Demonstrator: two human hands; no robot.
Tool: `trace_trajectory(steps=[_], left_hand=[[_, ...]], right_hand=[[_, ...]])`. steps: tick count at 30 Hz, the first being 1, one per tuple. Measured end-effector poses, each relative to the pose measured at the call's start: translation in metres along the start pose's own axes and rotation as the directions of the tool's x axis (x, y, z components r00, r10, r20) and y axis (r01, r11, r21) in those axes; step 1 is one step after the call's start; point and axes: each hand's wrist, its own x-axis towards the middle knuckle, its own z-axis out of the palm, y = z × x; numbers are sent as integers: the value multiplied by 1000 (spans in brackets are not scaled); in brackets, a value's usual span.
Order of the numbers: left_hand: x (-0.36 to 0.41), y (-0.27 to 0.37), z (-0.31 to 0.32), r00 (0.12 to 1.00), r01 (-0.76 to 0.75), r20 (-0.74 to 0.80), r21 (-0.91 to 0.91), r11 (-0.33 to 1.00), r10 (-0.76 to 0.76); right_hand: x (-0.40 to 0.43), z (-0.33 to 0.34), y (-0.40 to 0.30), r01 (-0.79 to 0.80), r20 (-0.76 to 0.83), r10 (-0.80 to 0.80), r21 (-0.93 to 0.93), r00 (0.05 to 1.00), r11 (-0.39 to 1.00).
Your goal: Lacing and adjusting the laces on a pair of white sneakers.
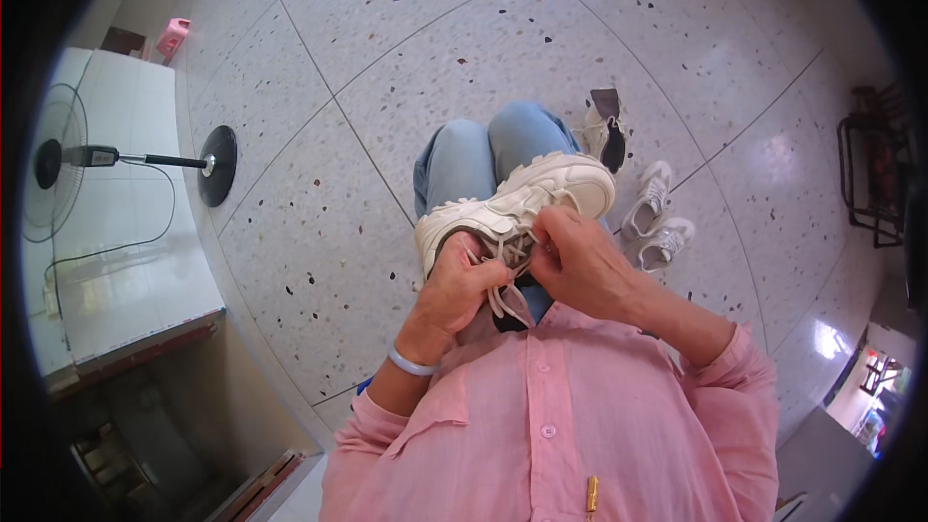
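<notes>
A cream chunky-soled sneaker [475,217] lies on its side across my lap, its toe to the right and its opening facing me. My left hand [460,286] is at the ankle opening, some fingers inside the collar, with a pale shoelace [510,303] between thumb and fingers. Loose lace loops hang below that hand. Over the front of the lacing, my right hand [580,261] pinches a stretch of lace between thumb and forefinger. Part of the tongue and eyelets is hidden behind my hands.
A pair of white sneakers [655,192] stands on the speckled terrazzo floor [370,152] to the right. Beyond my knees is another light shoe [596,132] with dark pieces. A standing fan [216,165] is at left, a dark-framed chair [863,181] at far right.
</notes>
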Motion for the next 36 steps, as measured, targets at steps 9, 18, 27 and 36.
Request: trace_trajectory(steps=[9, 18, 27, 36], left_hand=[[4, -6, -9, 999, 46, 0, -51, 998, -47], [4, -1, 0, 997, -70, -35, 59, 996, 72], [8, -8, -3, 997, -13, -75, 17, 1000, 14], [7, -9, 0, 997, -81, 4, 152, 985, 81]], right_hand=[[23, -16, 4, 187, 235, -132, -231, 963, 955], [46, -59, 1, 50, 307, -44, -14, 951, 999], [29, -35, 14, 117, 83, -112, -61, 990, 991], [42, -14, 10, 50, 84, -20, -374, 996, 926]])
